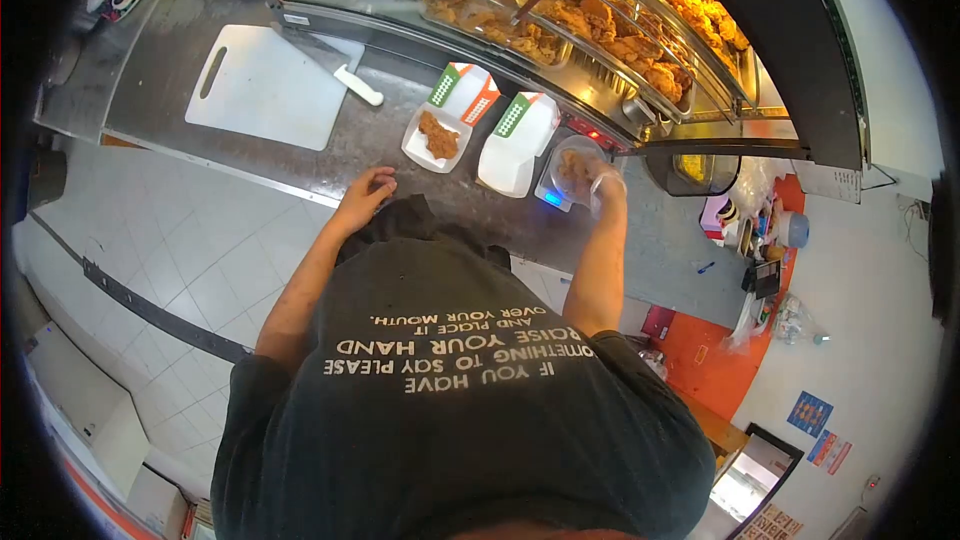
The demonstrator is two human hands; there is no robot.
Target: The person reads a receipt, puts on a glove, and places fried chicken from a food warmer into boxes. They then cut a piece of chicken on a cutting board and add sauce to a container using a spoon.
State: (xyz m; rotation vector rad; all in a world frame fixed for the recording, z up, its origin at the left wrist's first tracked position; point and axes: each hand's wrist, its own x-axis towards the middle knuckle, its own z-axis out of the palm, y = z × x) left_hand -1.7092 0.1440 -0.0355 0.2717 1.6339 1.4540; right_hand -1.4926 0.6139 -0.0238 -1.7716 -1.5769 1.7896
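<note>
My left hand (366,196), bare and holding nothing, is at the counter's front edge with its fingers loosely curled and apart. My right hand (606,188), in a clear plastic glove, is at the right rim of a clear round bowl (583,148). Pieces of fried chicken (574,170) lie in that bowl, which sits on a small scale (556,199) with a lit blue display. What the gloved fingers grip is hidden. To the left stand two open card boxes. One box (428,155) has a piece of fried chicken (438,136) in it; the other box (508,167) shows a bare white inside.
A white cutting board (262,90) lies at the left with a white-handled knife (358,86) across its edge. Behind the boxes rises a heated glass display case (560,10) with trays of fried chicken. Bags and small items crowd the right end, near a blue pen (706,267).
</note>
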